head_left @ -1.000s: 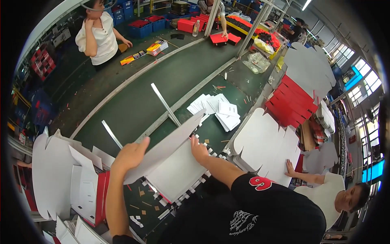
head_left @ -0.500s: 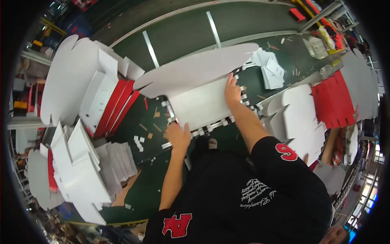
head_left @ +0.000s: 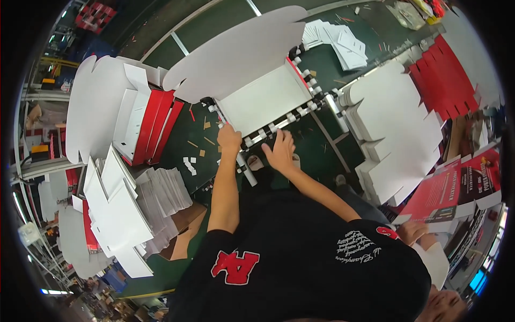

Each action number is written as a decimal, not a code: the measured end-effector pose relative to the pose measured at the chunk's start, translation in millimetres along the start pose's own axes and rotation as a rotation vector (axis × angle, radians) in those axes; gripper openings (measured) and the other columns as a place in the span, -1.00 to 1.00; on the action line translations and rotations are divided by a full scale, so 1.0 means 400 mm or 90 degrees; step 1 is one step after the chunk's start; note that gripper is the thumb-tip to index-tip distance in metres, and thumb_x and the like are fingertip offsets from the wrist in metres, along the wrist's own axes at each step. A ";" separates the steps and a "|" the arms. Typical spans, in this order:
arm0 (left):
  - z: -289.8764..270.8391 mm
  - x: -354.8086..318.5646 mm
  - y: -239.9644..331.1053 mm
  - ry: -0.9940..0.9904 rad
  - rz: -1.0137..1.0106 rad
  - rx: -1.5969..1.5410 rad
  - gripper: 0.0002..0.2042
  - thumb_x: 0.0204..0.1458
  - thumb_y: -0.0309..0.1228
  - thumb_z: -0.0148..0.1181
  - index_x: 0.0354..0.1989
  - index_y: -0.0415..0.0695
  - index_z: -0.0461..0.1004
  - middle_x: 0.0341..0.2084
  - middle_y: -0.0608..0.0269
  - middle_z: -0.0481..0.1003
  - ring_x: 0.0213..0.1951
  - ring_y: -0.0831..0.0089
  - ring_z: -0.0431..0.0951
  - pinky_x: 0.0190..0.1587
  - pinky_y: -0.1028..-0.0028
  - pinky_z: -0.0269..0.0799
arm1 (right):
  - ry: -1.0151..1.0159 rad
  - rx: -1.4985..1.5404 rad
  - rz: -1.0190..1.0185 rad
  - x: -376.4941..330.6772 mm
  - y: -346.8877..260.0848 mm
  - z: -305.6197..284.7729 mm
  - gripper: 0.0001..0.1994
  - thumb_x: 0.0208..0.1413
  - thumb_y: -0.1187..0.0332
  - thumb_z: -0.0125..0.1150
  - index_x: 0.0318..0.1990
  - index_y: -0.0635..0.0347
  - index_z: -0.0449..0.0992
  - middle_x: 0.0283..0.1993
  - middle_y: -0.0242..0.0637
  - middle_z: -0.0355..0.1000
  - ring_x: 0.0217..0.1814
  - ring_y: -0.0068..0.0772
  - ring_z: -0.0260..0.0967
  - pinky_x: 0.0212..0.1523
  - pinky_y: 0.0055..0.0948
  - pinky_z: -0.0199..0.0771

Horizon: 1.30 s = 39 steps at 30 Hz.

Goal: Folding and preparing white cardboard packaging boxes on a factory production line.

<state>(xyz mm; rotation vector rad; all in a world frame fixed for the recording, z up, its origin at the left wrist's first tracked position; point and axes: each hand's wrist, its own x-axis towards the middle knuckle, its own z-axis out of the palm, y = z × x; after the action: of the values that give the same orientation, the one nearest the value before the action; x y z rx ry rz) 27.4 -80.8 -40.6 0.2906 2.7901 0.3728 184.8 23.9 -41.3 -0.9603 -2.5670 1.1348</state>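
A white cardboard box [head_left: 268, 102] with a tall curved panel [head_left: 236, 51] standing at its back sits in a frame lined with black and white rollers [head_left: 292, 116]. Its right side wall shows a red edge. At the front left corner, my left hand [head_left: 229, 138] has its fingers closed on the edge of the box, though the fingertips are partly hidden. My right hand [head_left: 280, 150] is just in front of the front roller bar, holding nothing, with thumb and fingers apart.
Folded boxes with red sides [head_left: 155, 126] and white cardboard blanks [head_left: 115, 204] are stacked at left. More notched white blanks [head_left: 394, 134] and red ones [head_left: 442, 80] lie at right. White sheets [head_left: 346, 45] lie fanned behind. Another person's hand [head_left: 416, 233] is at lower right.
My right hand has left the box's right wall and come to the front bar, fingers spread. My left hand has closed at the front left corner. The right side wall now stands with its red edge showing.
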 end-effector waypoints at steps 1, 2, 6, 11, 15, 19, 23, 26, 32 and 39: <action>0.002 0.003 0.003 -0.005 0.005 0.012 -0.80 -0.25 -0.42 0.11 -0.45 -0.29 0.44 -0.37 -0.15 0.48 -0.30 -0.02 0.51 -0.23 0.17 0.44 | -0.051 0.063 0.041 -0.037 0.006 0.021 -0.37 -0.02 0.09 0.14 0.10 0.37 0.15 0.07 0.18 0.10 0.11 0.18 0.08 0.07 -0.02 0.08; 0.008 0.010 0.009 -0.010 0.026 0.017 -0.80 -0.25 -0.42 0.11 -0.45 -0.29 0.44 -0.37 -0.15 0.48 -0.30 -0.02 0.51 -0.23 0.17 0.44 | -0.199 0.112 0.092 -0.045 0.018 0.042 -0.42 0.03 0.01 0.04 0.03 0.36 0.26 -0.02 0.13 0.22 0.03 0.11 0.18 0.00 -0.13 0.16; 0.025 0.011 0.008 -0.014 0.090 0.046 -0.68 -0.16 -0.37 0.10 -0.27 -0.38 0.35 -0.30 -0.15 0.47 -0.26 0.00 0.52 -0.20 0.22 0.45 | -0.535 0.325 0.210 -0.104 -0.032 0.100 -0.34 0.15 -0.19 -0.31 -0.25 0.30 0.49 -0.27 -0.14 0.45 -0.20 -0.25 0.41 -0.13 -0.40 0.33; -0.005 0.050 -0.034 -0.202 0.049 -0.146 -0.55 -0.11 -0.36 0.02 -0.13 -0.50 0.18 -0.34 -0.20 0.48 -0.29 0.01 0.55 -0.13 0.25 0.41 | -0.341 0.293 0.184 -0.156 -0.149 0.087 -0.43 -0.01 -0.09 0.12 -0.09 0.28 0.28 -0.38 -0.15 0.46 -0.33 -0.24 0.45 -0.35 -0.35 0.40; -0.025 0.086 -0.051 -0.475 -0.001 -0.445 -0.79 -0.08 -0.48 -0.01 -0.29 -0.35 0.40 -0.56 0.06 0.53 -0.58 0.40 0.56 -0.56 0.41 0.44 | -0.183 0.014 0.168 -0.178 -0.165 0.111 -0.56 -0.10 0.08 0.21 -0.27 0.29 0.28 -0.37 0.05 0.44 -0.28 0.12 0.40 -0.29 -0.10 0.39; 0.010 0.096 -0.116 -0.333 0.052 -0.468 -0.82 -0.16 -0.38 0.22 -0.56 -0.27 0.52 -0.69 0.20 0.52 -0.62 0.49 0.53 -0.50 0.50 0.41 | -0.084 -0.026 0.108 -0.217 -0.193 0.125 -0.61 -0.02 0.17 0.16 -0.17 0.30 0.31 -0.41 -0.06 0.42 -0.34 -0.02 0.41 -0.33 -0.19 0.37; 0.018 0.071 -0.143 -0.231 0.031 -0.473 -0.78 -0.22 -0.30 0.30 -0.61 -0.22 0.52 -0.70 0.25 0.52 -0.63 0.53 0.52 -0.47 0.49 0.41 | -0.027 -0.004 0.040 -0.248 -0.176 0.142 -0.59 -0.02 0.18 0.17 -0.13 0.31 0.32 -0.31 -0.03 0.40 -0.33 -0.03 0.40 -0.30 -0.20 0.36; -0.025 0.018 -0.145 -0.061 0.098 -0.300 -0.62 -0.24 -0.06 0.29 -0.60 -0.20 0.49 -0.59 0.11 0.53 -0.46 0.24 0.55 -0.36 0.31 0.42 | 0.063 0.100 0.026 -0.261 -0.157 0.143 -0.55 -0.02 0.20 0.18 -0.04 0.30 0.31 -0.22 -0.01 0.39 -0.23 -0.07 0.39 -0.20 -0.28 0.37; 0.028 -0.120 -0.214 0.094 0.079 -0.340 -0.61 0.10 -0.11 -0.13 -0.44 -0.23 0.41 -0.46 -0.11 0.48 -0.31 -0.08 0.46 -0.24 0.10 0.32 | 0.018 0.157 0.129 -0.280 -0.145 0.108 -0.66 0.08 0.14 0.06 -0.16 0.25 0.37 -0.38 0.00 0.42 -0.24 0.03 0.40 -0.25 -0.20 0.34; 0.128 -0.169 -0.281 -0.329 0.110 -0.350 -0.37 0.15 0.06 -0.44 -0.41 -0.30 0.40 -0.61 0.01 0.46 -0.41 0.02 0.48 -0.34 0.20 0.38 | 0.009 0.644 0.360 -0.265 -0.102 0.169 -0.66 0.15 -0.02 -0.07 -0.37 0.08 0.33 -0.61 -0.47 0.21 -0.71 -0.63 0.15 -0.71 -0.60 0.14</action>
<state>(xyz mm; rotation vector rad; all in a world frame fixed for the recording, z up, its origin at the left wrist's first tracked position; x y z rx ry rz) 89.4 -191.7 -101.1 0.4218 2.0681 0.9315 220.5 -103.3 -49.0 -1.3379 -1.3125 2.1834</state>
